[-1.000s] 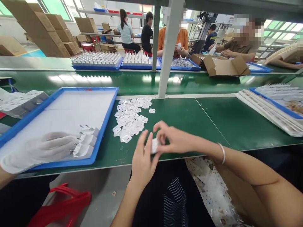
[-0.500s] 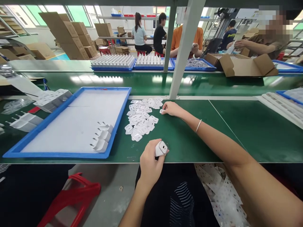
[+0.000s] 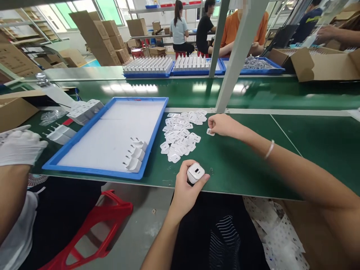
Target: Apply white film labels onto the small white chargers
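At the table's near edge, my left hand [image 3: 187, 187] is closed around a white USB charger [image 3: 195, 172], its end face with the port openings turned up. My right hand [image 3: 221, 125] reaches to the far side, fingers pinched on a small white plate [image 3: 210, 132] with rounded corners, low over the green surface. Just left of it lies a loose pile of similar white plates [image 3: 180, 137]. Farther left, a blue-rimmed tray [image 3: 107, 173] lined in white holds several white charger housings [image 3: 134, 159] with pins, in its near right corner.
A co-worker's white-gloved hand [image 3: 21, 146] is at the left edge, near more charger housings [image 3: 60, 134]. A metal post [image 3: 239, 56] rises behind my right hand. Across the green bench stand filled blue trays [image 3: 149, 69] and an open cardboard box [image 3: 323, 63]. A red stool [image 3: 112, 210] stands below left.
The view has turned left, so the scene sits farther right in the picture. A co-worker's gloved hand has come into view. Both my hands keep hold of the same things.
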Tool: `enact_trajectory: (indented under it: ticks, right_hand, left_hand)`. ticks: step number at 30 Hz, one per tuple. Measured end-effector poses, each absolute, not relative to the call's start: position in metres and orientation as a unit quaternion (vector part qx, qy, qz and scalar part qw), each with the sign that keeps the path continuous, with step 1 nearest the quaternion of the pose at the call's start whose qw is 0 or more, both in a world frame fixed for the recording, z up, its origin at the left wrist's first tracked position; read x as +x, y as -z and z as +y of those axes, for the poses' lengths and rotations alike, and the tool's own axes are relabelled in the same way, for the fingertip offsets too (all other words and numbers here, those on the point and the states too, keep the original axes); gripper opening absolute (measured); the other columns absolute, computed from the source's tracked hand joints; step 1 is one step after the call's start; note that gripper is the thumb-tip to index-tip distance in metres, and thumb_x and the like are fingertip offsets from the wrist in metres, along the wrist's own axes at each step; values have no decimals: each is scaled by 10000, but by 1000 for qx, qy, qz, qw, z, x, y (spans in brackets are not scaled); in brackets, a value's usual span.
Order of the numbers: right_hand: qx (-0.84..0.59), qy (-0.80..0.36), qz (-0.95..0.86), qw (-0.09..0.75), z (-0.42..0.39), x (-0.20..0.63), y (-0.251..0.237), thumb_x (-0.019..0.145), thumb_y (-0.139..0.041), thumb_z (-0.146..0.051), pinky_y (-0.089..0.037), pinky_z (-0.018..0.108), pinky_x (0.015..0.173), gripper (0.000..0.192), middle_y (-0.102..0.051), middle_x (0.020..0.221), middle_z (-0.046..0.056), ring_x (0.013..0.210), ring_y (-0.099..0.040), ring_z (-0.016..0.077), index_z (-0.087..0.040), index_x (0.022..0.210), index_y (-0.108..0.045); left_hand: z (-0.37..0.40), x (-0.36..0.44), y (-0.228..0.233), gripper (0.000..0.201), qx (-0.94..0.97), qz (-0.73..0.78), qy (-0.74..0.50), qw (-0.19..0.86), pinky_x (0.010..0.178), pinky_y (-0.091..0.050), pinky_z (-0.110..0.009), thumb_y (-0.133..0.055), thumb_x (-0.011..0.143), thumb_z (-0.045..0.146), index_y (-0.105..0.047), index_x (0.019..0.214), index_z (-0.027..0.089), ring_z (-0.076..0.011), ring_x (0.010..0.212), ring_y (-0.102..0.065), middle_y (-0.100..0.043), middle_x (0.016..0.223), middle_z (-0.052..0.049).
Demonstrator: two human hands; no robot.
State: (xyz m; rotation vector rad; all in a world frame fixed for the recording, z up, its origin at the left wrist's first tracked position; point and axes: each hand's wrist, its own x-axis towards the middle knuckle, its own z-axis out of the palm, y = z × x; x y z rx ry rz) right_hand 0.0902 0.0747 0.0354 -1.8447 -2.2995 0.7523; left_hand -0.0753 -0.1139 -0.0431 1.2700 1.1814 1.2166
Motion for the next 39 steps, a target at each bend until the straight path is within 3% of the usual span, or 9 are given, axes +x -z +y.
enact_trajectory:
  ticks: [2,7,11,21,39]
  right_hand:
    - [-572,-304,-757,87,51,98,-34,819,-708,-143,-489,278,664,105,-709,805,37,758,-673,182,-175,805,-610]
    - [-399,-665,-602,192,-1,110,-27,776,-797,-274,-494,219,626,170,-675,706,0,618,-603,98,-166,805,-669]
    - [-354,-775,-477,216,-20,108,-18,734,-837,-244,-430,178,533,169,-620,632,-20,545,-533,61,-157,719,-693]
    - [-365,-799,-423,221,-34,106,-8,702,-846,-195,-356,207,499,141,-564,552,-25,510,-470,70,-166,670,-712]
    - [-379,-758,-492,198,-31,107,-6,718,-847,-263,-381,218,515,173,-592,576,-25,519,-481,76,-176,711,-697]
  left_hand:
    - [-116,-78,43,309,528,469,-501,500,673,-387,-224,-694,877,389,-509,1087,259,-102,755,-435,-496,942,17]
    - [-119,-84,45,365,563,424,-503,501,816,-409,-262,-475,991,472,-446,1316,309,-151,924,-461,-506,1126,-27]
    - [-120,-85,45,314,602,437,-479,466,833,-417,-275,-420,1022,412,-453,1312,297,-164,950,-477,-517,1147,-36]
    - [-114,-81,37,302,677,441,-441,391,836,-444,-282,-459,1012,366,-437,1289,248,-166,966,-513,-522,1134,-53]
    - [-111,-84,34,303,702,444,-403,386,814,-467,-311,-430,1012,417,-460,1253,234,-191,935,-542,-554,1105,-75]
